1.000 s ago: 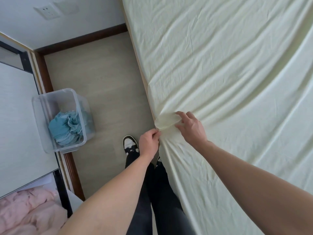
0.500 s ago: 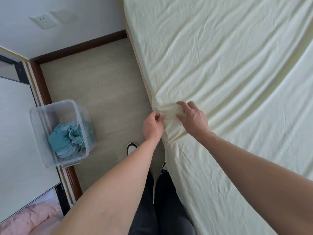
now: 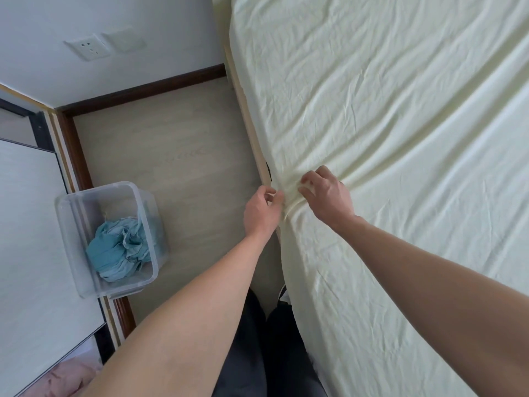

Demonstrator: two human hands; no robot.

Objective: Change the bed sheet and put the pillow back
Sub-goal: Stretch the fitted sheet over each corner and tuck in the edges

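One bed (image 3: 246, 110) is seen, covered by one pale yellow sheet (image 3: 400, 138). Two hands are counted at the bed's edge: one left hand (image 3: 262, 212) and one right hand (image 3: 326, 194). One clear plastic bin (image 3: 71, 224) is found left of the bed, with one blue cloth (image 3: 120, 247) inside. One wall socket (image 3: 87, 47) and one switch plate (image 3: 124, 39) are counted beyond the bin.

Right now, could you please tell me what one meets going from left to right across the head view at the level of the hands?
Clear plastic bin → bare floor → left hand → right hand → pale yellow bed sheet.
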